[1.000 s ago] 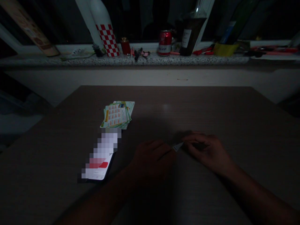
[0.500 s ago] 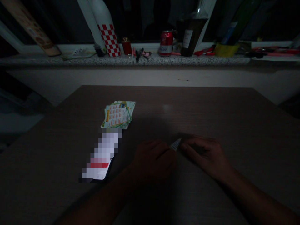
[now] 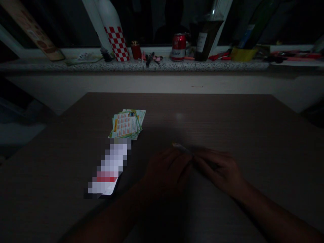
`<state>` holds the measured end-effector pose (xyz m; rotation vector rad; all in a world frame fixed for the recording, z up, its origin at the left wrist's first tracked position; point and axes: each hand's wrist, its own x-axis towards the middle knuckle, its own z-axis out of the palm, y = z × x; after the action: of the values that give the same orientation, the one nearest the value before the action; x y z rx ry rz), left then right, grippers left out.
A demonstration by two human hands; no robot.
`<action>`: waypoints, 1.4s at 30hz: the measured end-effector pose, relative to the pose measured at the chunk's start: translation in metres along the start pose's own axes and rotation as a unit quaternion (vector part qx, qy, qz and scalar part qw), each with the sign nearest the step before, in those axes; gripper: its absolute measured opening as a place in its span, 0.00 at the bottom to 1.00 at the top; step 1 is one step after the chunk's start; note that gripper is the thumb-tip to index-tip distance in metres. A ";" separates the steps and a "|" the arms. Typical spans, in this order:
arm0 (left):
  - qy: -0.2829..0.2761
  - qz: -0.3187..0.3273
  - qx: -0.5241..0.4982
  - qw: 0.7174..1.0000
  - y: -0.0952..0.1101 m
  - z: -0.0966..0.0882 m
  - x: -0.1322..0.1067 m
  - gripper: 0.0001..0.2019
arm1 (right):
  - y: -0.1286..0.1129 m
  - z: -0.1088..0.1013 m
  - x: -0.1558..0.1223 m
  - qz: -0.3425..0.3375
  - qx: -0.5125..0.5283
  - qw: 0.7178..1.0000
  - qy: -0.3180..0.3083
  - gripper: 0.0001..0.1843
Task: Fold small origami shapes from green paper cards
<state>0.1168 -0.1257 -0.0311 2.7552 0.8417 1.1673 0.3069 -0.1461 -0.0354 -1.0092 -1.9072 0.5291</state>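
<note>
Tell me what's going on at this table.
In dim light, a person's left hand and right hand handle a small pale paper slip above the brown wood-grain table; the exact grip is too dark to tell. To the left lie a lit rectangular phone and, just beyond it, green-and-white printed paper cards, loosely stacked.

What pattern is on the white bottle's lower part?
Red and white checks on the bottle, in the head view.
</note>
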 end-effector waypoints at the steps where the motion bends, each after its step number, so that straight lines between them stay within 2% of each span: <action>1: 0.012 0.006 0.009 1.000 -0.001 -0.001 0.000 0.07 | 0.002 -0.001 0.000 -0.018 -0.020 1.000 0.015 0.09; 6: 0.034 0.021 0.064 0.997 -0.002 -0.005 0.002 0.07 | 0.006 -0.003 0.000 -0.124 -0.122 0.984 0.031 0.06; 10: 0.009 0.019 0.071 0.997 -0.001 -0.006 0.004 0.03 | 0.004 -0.003 -0.003 -0.167 -0.157 0.973 0.007 0.10; 17: -0.019 0.018 0.054 0.998 -0.002 -0.004 0.004 0.05 | -0.001 -0.004 -0.003 -0.171 -0.170 0.970 -0.029 0.11; 23: -0.019 0.006 0.042 0.999 -0.001 -0.005 0.005 0.06 | 0.005 -0.005 -0.004 -0.191 -0.151 0.970 -0.003 0.14; 31: -0.044 -0.002 0.054 0.998 -0.003 -0.002 0.005 0.08 | 0.004 -0.003 -0.003 -0.181 -0.131 0.975 -0.023 0.12; 36: -0.041 -0.001 0.053 0.998 -0.002 -0.002 0.006 0.07 | 0.001 -0.003 -0.003 -0.197 -0.152 0.969 0.000 0.11; 42: -0.041 -0.032 0.079 0.995 -0.004 -0.005 0.007 0.05 | -0.008 -0.005 -0.001 -0.206 -0.178 0.962 0.038 0.11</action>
<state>0.1158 -0.1202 -0.0239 2.8522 1.0493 1.0115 0.3075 -0.1518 -0.0280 -0.8005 -2.1099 -0.0961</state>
